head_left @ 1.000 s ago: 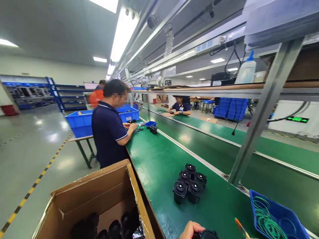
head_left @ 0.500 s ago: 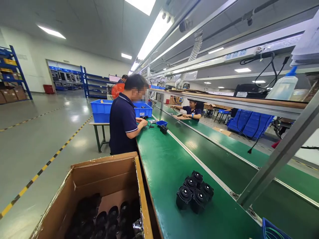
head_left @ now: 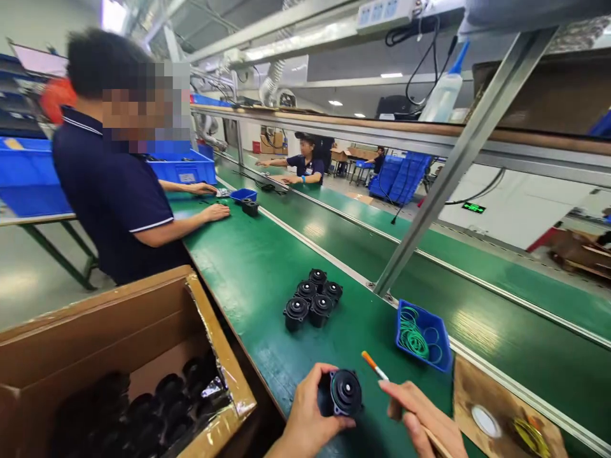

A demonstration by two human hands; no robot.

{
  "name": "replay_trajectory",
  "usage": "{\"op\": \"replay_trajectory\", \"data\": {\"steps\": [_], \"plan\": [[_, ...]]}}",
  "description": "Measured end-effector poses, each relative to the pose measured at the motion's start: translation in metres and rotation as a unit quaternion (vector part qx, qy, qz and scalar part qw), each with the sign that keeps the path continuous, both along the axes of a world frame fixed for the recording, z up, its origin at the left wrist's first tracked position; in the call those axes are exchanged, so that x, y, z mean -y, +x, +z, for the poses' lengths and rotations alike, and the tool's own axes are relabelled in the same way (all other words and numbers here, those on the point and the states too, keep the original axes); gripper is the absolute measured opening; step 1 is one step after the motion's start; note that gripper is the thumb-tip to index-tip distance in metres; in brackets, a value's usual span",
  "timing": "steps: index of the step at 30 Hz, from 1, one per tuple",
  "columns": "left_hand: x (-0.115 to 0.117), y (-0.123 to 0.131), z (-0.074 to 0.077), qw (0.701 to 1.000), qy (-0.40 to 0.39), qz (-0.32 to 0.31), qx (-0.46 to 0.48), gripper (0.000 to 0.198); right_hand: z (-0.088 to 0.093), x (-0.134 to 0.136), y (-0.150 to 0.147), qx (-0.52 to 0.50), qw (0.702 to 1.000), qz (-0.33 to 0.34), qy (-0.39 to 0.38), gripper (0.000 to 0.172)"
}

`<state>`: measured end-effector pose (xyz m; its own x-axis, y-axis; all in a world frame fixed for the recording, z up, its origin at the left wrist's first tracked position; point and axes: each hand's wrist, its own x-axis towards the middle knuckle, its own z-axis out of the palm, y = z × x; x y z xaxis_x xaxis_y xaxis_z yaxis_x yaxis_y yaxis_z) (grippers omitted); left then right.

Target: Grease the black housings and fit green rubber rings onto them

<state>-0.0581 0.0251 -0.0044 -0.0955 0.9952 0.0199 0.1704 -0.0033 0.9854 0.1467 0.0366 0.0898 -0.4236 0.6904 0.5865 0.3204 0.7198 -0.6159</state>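
Note:
My left hand [head_left: 312,410] wraps thumb and fingers round a black round housing [head_left: 347,391] at the bottom centre, its ringed top facing up. To the right of it, my right hand [head_left: 420,416] grips a thin brush [head_left: 377,367] whose orange tip points up and left, apart from the housing. Several similar black housings [head_left: 306,289] stand grouped on the green work surface [head_left: 258,305] beyond my hands. A blue tray [head_left: 446,362] of green rings [head_left: 411,334] lies beyond my right hand.
An open cardboard box [head_left: 95,302] with black parts stands at the left. Beyond it a person in a dark shirt [head_left: 114,191] rests both hands on the table. A slanted metal post [head_left: 458,172] rises at the right. A stained board [head_left: 506,407] lies at the lower right.
The view has swung right and closer. Both my hands have come into view, holding the housing and the brush. The nearby person's hands have moved apart.

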Motion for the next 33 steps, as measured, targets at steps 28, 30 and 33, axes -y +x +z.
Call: {"op": "replay_trajectory", "data": {"steps": [28, 30, 33], "plan": [[0.002, 0.003, 0.013, 0.978, 0.164, 0.039, -0.124, 0.048, -0.005, 0.012, -0.004, 0.085, 0.979, -0.091, -0.161, 0.031], [0.004, 0.004, 0.010, 0.955, 0.241, 0.043, -0.168, 0.042, -0.015, 0.010, -0.013, 0.096, 0.976, -0.097, -0.168, 0.040], [0.005, 0.000, -0.001, 0.916, 0.328, 0.026, -0.229, 0.034, -0.022, 0.011, -0.028, 0.123, 0.970, -0.114, -0.176, 0.061]]}}
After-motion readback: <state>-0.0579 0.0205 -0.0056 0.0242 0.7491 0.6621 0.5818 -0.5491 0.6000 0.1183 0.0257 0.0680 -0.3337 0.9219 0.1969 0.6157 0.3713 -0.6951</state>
